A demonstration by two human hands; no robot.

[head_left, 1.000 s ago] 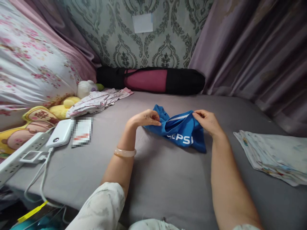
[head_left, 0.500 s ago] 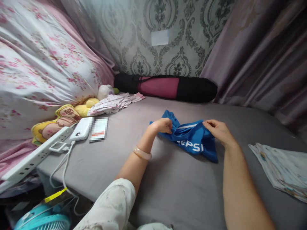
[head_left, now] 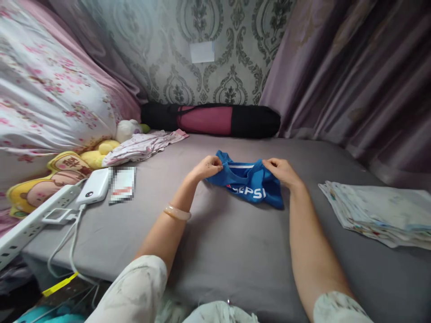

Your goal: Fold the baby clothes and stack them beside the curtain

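1. We judged the step in hand to be drawing open the neckline of the blue garment (head_left: 251,190), lettering facing us.
2. Grip: our left hand (head_left: 208,168) and right hand (head_left: 281,172) each had a closed fingertip pinch on the fabric, either side of the opening.
3. Position: the garment was bunched over the grey sheet (head_left: 235,251), left of the folded cloths (head_left: 387,215).
4. In our judgement, the next move called for even tension, the lower folds being crumpled.
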